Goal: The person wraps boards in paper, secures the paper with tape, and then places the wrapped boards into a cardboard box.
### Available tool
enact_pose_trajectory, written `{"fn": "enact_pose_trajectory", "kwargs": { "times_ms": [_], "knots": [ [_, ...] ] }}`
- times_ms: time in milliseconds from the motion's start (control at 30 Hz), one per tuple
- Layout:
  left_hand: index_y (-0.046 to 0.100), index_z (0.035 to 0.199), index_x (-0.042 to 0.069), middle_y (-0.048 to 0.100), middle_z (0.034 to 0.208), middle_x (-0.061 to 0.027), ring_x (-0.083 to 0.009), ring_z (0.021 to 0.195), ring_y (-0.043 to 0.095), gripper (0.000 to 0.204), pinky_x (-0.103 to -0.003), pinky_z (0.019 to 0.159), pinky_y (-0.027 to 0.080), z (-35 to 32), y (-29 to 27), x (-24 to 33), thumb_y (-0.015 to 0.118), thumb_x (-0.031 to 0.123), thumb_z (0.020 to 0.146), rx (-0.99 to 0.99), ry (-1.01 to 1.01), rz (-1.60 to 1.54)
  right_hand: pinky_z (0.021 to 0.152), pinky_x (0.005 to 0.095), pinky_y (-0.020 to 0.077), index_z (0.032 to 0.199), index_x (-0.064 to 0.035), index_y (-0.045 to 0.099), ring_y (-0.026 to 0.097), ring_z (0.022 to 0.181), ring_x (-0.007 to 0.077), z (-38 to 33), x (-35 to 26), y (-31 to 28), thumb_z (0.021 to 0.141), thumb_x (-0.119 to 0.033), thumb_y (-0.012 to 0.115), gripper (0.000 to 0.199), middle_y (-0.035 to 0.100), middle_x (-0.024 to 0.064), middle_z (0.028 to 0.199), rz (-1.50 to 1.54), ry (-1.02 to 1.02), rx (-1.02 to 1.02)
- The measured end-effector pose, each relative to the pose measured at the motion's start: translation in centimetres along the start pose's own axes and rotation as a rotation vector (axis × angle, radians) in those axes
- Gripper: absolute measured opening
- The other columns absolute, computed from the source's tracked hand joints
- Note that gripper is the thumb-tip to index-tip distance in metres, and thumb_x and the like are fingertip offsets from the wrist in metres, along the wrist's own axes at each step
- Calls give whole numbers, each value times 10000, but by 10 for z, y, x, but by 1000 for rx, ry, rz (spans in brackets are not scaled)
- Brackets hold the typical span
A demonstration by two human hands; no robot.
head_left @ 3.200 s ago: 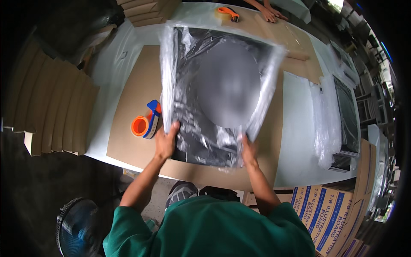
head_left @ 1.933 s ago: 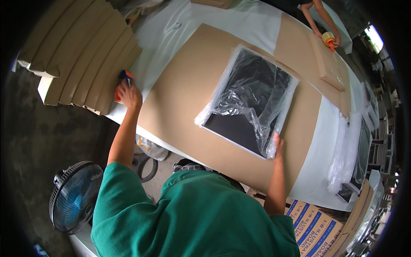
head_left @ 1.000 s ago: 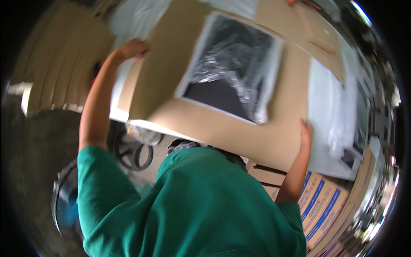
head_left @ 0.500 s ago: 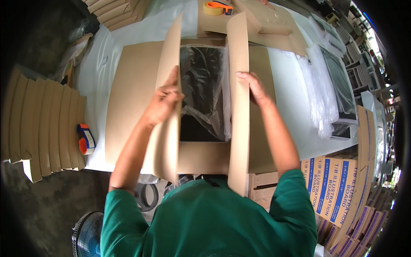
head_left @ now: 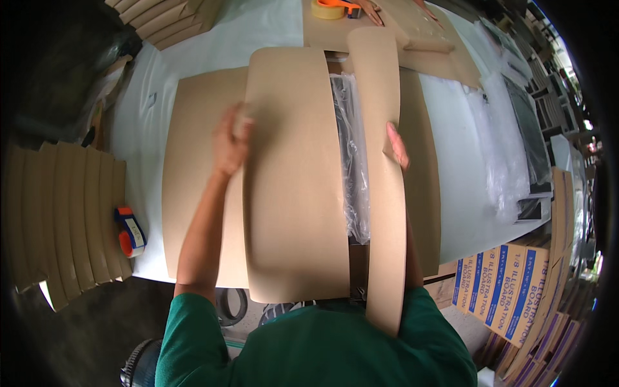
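A large brown cardboard sheet [head_left: 193,187] lies on the white table [head_left: 464,155]. Its left flap [head_left: 293,174] is folded over a black item in clear plastic wrap [head_left: 351,161], of which only a narrow strip shows. My left hand [head_left: 231,137] presses flat on the left edge of that flap, fingers spread and blurred. The right flap [head_left: 385,187] stands up on edge, and my right hand [head_left: 396,145] holds it from the outer side, thumb on its edge.
An orange and blue tape dispenser [head_left: 130,231] lies at the table's left edge beside stacked cardboard sheets [head_left: 61,219]. A tape roll [head_left: 330,8] and another person's hand [head_left: 373,8] are at the far end. More plastic-wrapped black items [head_left: 516,142] lie right; printed boxes [head_left: 509,290] stand lower right.
The left flap has come down from upright to lie over the wrapped item. My left hand moved left onto it. The right flap stays raised with my right hand on it.
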State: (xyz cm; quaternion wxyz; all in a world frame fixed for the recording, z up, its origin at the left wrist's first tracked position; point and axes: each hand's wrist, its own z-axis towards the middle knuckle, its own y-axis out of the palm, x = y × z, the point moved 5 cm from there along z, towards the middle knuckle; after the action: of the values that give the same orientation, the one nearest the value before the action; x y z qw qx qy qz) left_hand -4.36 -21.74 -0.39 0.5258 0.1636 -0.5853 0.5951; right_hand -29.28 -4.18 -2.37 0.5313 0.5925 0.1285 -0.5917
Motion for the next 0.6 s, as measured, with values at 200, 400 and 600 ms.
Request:
{"fn": "enact_pose_trajectory", "kwargs": {
  "times_ms": [200, 400, 600],
  "knots": [
    [161, 1421, 228, 20, 1478, -147, -357, 1355, -23, 596, -519, 1069, -2, -18, 32, -50, 251, 525, 911, -217, -61, 473, 842, 297, 428, 948, 49, 590, 570, 918, 178, -6, 22, 50, 848, -184, 553, 257, 611, 112, 952, -357, -157, -17],
    [179, 1417, 198, 113, 1478, -91, -321, 1359, 62, 503, -493, 1086, 19, -23, 65, -3, 229, 352, 941, -334, 138, 758, 1058, 404, 149, 904, 66, 616, 335, 1247, 295, -1, 11, 117, 865, -252, 462, 356, 473, 252, 1205, -501, 113, -285],
    [188, 1413, 168, 123, 1478, -69, -281, 1363, 74, 505, -450, 1103, 51, -22, 74, 13, 262, 310, 934, -379, 205, 823, 1098, 423, 27, 1051, 106, 572, 153, 1337, 342, -18, 66, 112, 876, -246, 403, 428, 271, 271, 1373, -1080, 99, -425]
  ]
}}
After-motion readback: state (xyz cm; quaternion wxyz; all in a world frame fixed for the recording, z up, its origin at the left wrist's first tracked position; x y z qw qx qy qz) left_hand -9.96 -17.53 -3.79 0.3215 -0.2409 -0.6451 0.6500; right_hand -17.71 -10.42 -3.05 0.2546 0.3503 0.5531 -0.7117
